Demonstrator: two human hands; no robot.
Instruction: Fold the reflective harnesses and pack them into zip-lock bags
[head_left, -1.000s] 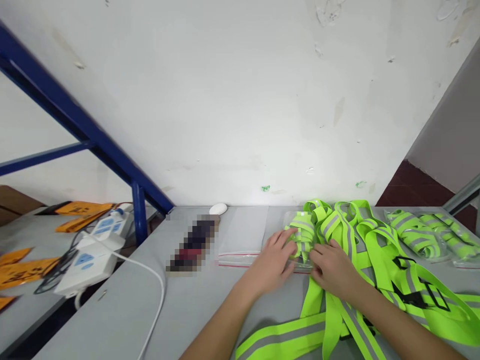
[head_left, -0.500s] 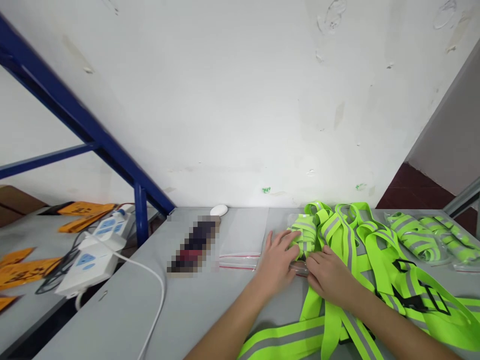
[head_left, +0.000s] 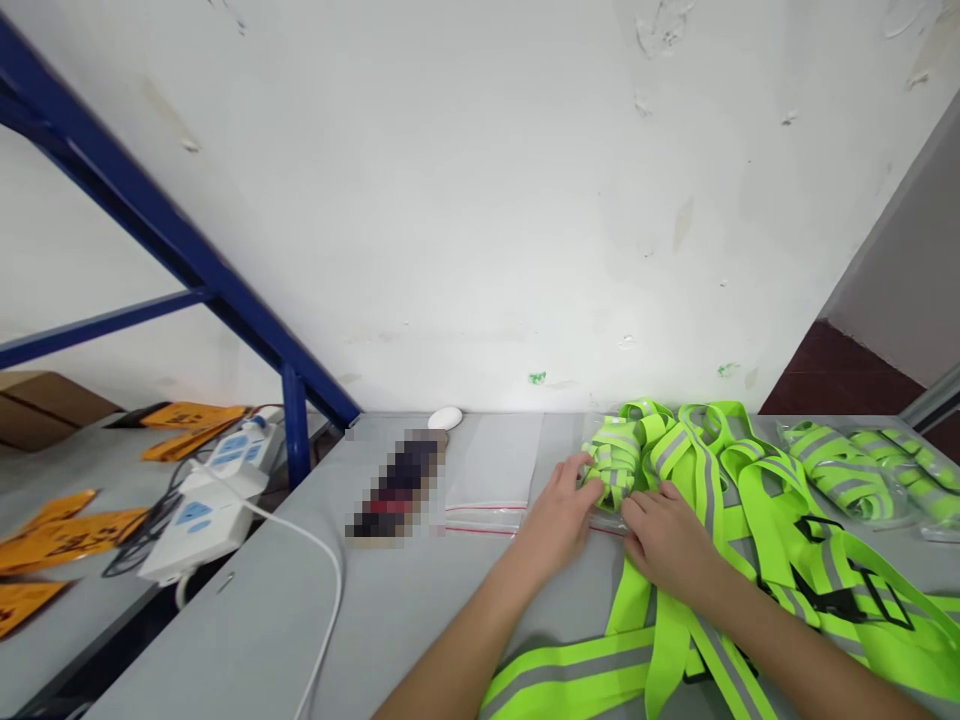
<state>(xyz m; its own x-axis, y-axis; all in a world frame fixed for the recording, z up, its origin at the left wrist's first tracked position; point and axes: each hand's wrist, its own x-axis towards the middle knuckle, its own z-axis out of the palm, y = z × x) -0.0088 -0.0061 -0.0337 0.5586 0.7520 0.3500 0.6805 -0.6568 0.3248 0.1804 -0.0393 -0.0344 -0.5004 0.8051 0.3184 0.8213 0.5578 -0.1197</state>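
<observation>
Fingers of the left hand [head_left: 553, 520] press the strap bundle [head_left: 616, 455], the right hand's [head_left: 669, 540] seemingly pinch the bag's [head_left: 606, 526] near edge, and smoothing it calls for steadiness.

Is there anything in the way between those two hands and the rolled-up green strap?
Nothing solid is visible between the left hand, the right hand and the rolled strap. Clear plastic shows around it; whether that separates fingertips from strap, I can't tell.
</observation>
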